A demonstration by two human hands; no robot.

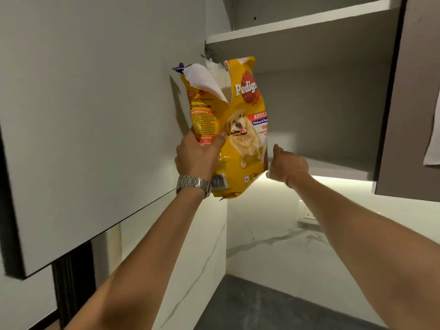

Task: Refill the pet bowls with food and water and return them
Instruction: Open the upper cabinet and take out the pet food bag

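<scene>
**Head view: torn food bag up at an open cupboard, spill risk**

Head view, centre of frame: the left hand (200,156) grips the dog food bag (240,129) low on its left edge, thumb across the front, other fingers hidden behind. The right hand (287,166) is at the bag's lower right edge. Its fingers look loosely curled, one pointing up by the bag; can't tell if it has any hold or just touches. No pet bowls in view.

Risks, my read:
- Bag top is ripped open with a ragged flap (204,79). Any tilt left and kibble pours out down the arms.
- The grip is low and mostly one-handed, and the bag is soft, so it could fold above the hand and dump.
- Bag bottom sits just at the front lip of the shelf (333,166). A snag there would jerk the bag.
- The open cupboard door (414,115) at right frame is close to the right arm; an elbow knock is possible.

Room: the cupboard holds pale shelves, upper one (297,27) at top of frame. A closed cabinet front (83,127) fills the left. Lower down, a lit white marble-look wall (273,234) with a wall socket (308,214), and a dark grey counter (273,306) at bottom centre. A metal wristwatch (194,184) is on the left wrist.
</scene>
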